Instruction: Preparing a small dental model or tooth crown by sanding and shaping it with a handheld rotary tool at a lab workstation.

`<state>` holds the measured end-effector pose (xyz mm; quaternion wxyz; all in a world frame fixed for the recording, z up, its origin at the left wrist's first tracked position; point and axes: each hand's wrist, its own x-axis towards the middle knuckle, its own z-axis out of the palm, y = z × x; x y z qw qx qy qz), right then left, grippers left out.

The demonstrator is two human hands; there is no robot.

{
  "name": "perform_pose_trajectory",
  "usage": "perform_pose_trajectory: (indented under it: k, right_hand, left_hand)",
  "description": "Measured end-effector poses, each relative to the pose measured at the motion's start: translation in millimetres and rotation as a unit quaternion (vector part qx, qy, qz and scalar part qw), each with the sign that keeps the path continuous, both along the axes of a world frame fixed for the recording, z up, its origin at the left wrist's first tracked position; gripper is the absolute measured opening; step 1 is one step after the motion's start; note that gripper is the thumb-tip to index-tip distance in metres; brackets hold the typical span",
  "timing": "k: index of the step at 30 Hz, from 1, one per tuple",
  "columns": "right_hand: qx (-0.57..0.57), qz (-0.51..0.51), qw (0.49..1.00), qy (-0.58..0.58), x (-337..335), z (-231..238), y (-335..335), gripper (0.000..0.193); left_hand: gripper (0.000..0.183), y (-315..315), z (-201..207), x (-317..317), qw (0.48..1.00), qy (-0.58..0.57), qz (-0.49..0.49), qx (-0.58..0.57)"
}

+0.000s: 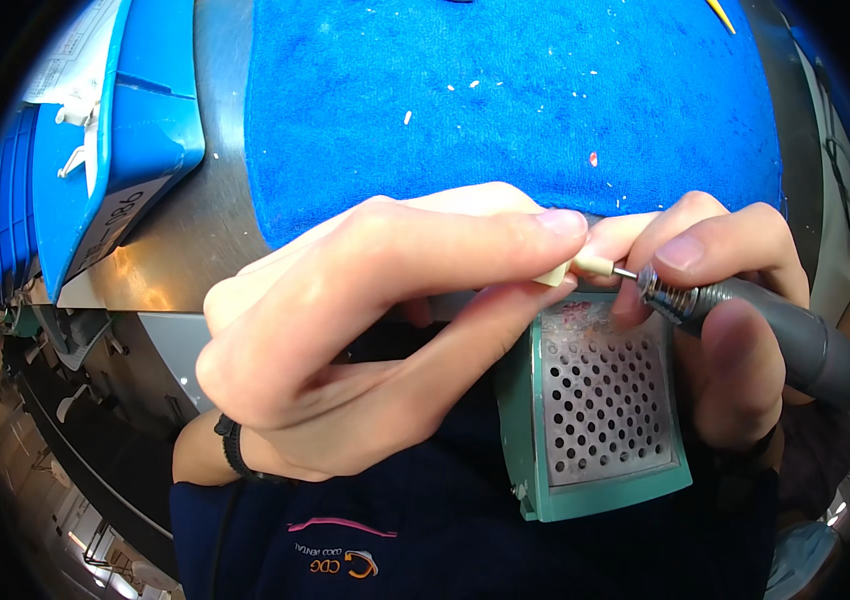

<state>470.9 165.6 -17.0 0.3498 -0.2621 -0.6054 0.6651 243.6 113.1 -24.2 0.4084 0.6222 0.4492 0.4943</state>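
Observation:
My left hand [355, 300] pinches a small cream-coloured piece [553, 275] between thumb and forefinger; most of it is hidden by the fingertips. My right hand [735, 250] is closed round a dark grey rotary handpiece [785, 340], held like a pen. From its metal nose sticks a thin shank carrying a pale cylindrical grinding tip [595, 265]. The tip sits right beside the cream piece; whether they touch I cannot tell. Both hands meet above a green box [535, 420] with a perforated metal plate [609, 400], close to my body.
Beyond my hands a blue towel [505, 130], dotted with small pale chips and a red fragment [593, 159], covers part of a metal bench [222, 190]. On the left stands a blue plastic bin [150, 130] with white papers. A yellow stick [722, 15] lies at the far right.

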Motion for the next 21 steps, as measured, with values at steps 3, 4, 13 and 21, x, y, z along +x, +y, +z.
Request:
perform_pose_trajectory:
  k: [3,4,13,21]
  right_hand:
    - [0.009,0.017,1.0,-0.012,3.6,0.3,2.7,0.035]
    - [0.015,0.023,0.999,-0.022,3.9,1.4,3.2,0.035]
    - [0.02,0.036,0.998,-0.05,4.2,5.0,5.3,0.034]
    - [0.02,0.026,0.999,-0.043,3.5,4.7,4.2,0.034]
  left_hand:
    - [0.041,1.6,-1.4,1.2,0.999,0.025,0.015,0.038]
    - [0.041,1.7,-0.7,0.8,0.999,0.024,0.014,0.038]
    - [0.042,1.0,4.2,-1.1,0.999,0.042,0.011,0.02]
    - [0.041,0.4,5.2,-3.3,0.998,0.056,0.005,0.009]
